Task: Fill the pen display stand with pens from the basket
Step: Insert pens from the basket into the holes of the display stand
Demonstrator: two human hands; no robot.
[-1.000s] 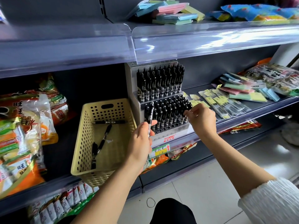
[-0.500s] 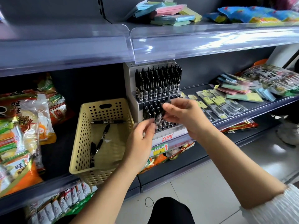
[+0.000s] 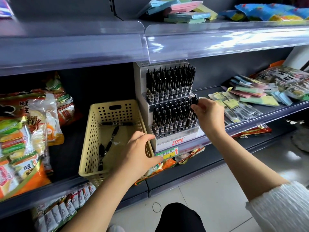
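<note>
A white tiered pen display stand (image 3: 177, 141) on the middle shelf holds rows of black pens on two levels; its front row of holes stands bare. My right hand (image 3: 209, 114) pinches a black pen (image 3: 194, 100) by its top at the right end of the lower tier. To the stand's left sits a cream perforated basket (image 3: 93, 131) with three black pens (image 3: 111, 141) lying inside. My left hand (image 3: 137, 153) hovers over the basket's right front corner, fingers relaxed and empty.
Snack bags (image 3: 25, 131) fill the shelf left of the basket. Sticky-note pads and packaged refills (image 3: 242, 104) lie right of the stand. A clear plastic shelf lip (image 3: 150, 42) overhangs from above. Tiled floor lies below.
The pen passed from my left hand to my right, which carried it to the right end of the lower tier. My left hand dropped back over the basket, empty.
</note>
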